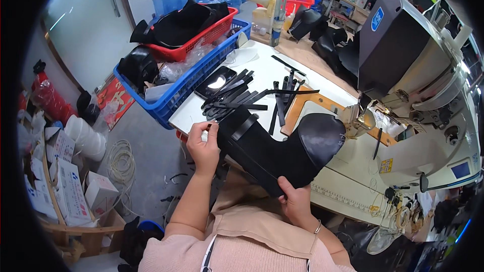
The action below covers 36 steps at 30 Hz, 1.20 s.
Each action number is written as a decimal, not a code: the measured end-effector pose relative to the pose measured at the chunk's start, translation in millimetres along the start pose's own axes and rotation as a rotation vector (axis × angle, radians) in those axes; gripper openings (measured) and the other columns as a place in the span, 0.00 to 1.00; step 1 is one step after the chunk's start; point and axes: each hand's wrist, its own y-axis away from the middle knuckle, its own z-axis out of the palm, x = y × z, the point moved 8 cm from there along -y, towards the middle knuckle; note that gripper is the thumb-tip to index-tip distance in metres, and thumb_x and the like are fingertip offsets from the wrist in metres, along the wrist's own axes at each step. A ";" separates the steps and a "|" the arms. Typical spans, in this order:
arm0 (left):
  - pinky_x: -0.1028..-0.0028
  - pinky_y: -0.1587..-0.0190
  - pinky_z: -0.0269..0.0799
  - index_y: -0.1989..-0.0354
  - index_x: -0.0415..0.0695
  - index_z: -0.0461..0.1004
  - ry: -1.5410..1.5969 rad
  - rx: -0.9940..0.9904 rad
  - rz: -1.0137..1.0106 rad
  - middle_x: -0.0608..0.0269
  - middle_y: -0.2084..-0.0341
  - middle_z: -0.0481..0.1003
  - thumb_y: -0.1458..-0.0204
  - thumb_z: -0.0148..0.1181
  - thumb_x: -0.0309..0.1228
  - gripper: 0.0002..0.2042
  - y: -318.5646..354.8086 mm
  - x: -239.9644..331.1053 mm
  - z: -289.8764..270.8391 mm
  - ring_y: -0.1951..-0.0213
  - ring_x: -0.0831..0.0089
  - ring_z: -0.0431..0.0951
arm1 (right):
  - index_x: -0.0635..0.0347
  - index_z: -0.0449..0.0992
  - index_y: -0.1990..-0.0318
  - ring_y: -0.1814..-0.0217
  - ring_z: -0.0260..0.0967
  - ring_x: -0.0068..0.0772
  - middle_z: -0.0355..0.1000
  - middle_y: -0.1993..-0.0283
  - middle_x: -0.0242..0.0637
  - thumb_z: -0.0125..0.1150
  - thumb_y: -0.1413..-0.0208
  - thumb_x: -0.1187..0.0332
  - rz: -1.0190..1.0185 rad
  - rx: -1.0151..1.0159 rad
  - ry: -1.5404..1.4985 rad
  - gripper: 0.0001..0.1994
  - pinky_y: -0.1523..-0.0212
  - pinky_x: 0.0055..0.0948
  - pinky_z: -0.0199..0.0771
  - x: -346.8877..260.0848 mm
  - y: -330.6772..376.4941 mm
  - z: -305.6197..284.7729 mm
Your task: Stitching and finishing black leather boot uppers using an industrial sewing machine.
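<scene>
Presently, a black piece point(269, 152) is held up over the near edge of the white tabletop point(262, 60), in front of the apron point(262, 229). Left hand point(201, 146): grip closed, thumb and fingers pinching the piece at its upper left edge. Right hand point(296, 202): grip clasping the lower edge, thumb lying over the upper face; the fingers beneath are largely hidden. The piece's glossy rounded panel point(318, 141) lies at its right end, near the sewing machine point(403, 50); a smooth band point(245, 127) crosses its left end. Beyond it, loose black strips point(234, 98) are heaped on the tabletop, with a dark phone point(214, 81) just beside them. An orange-brown angled frame point(297, 107) stands to their right. A blue basket point(171, 95) adjoins the tabletop's left side, bearing a red basket point(201, 40) filled with black items.
</scene>
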 end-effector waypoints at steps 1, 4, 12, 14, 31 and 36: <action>0.79 0.66 0.67 0.71 0.39 0.71 0.074 -0.023 -0.100 0.64 0.73 0.71 0.50 0.61 0.22 0.04 3.4 -8.8 1.1 0.71 0.77 0.71 | 0.58 0.65 0.50 0.80 0.65 0.18 0.71 0.65 0.31 0.63 0.49 0.75 -0.037 -0.057 -0.121 0.20 0.88 0.16 0.60 -4.0 -2.6 1.5; 0.84 0.69 0.62 0.70 0.39 0.70 0.285 -0.236 -0.040 0.69 0.74 0.68 0.48 0.60 0.22 0.04 4.8 11.6 13.1 0.73 0.84 0.66 | 0.56 0.67 0.51 0.79 0.66 0.18 0.71 0.65 0.31 0.63 0.49 0.78 -0.031 -0.143 -0.214 0.18 0.87 0.13 0.60 1.5 -14.7 -19.5; 0.84 0.71 0.61 0.70 0.37 0.70 0.438 -0.301 -0.055 0.67 0.73 0.67 0.50 0.61 0.19 0.05 9.9 37.9 22.5 0.74 0.84 0.66 | 0.61 0.67 0.50 0.82 0.65 0.18 0.73 0.67 0.35 0.58 0.45 0.76 0.013 -0.065 -0.340 0.15 0.88 0.11 0.59 5.9 -11.6 -32.4; 0.84 0.71 0.61 0.70 0.37 0.70 0.428 -0.321 -0.040 0.66 0.73 0.67 0.50 0.61 0.19 0.05 11.4 42.5 21.6 0.74 0.84 0.66 | 0.61 0.66 0.50 0.81 0.65 0.18 0.73 0.67 0.34 0.58 0.45 0.75 -0.002 -0.060 -0.344 0.15 0.87 0.12 0.60 4.8 -10.4 -31.6; 0.76 0.59 0.68 0.52 0.42 0.67 0.571 0.027 -1.066 0.66 0.63 0.70 0.47 0.62 0.36 0.18 146.2 -80.5 -16.2 0.62 0.80 0.70 | 0.63 0.76 0.64 0.63 0.72 0.52 0.74 0.68 0.48 0.50 0.40 0.60 -0.824 -0.330 1.474 0.15 0.63 0.42 0.71 -122.6 -62.3 144.9; 0.56 0.44 0.64 0.46 0.37 0.62 1.354 -0.450 -1.922 0.46 0.55 0.69 0.44 0.47 0.52 0.29 195.9 -38.0 36.6 0.51 0.48 0.70 | 0.70 0.78 0.64 0.57 0.74 0.51 0.74 0.61 0.58 0.53 0.50 0.39 -0.108 -0.438 1.592 0.33 0.54 0.38 0.72 -67.7 -151.4 150.4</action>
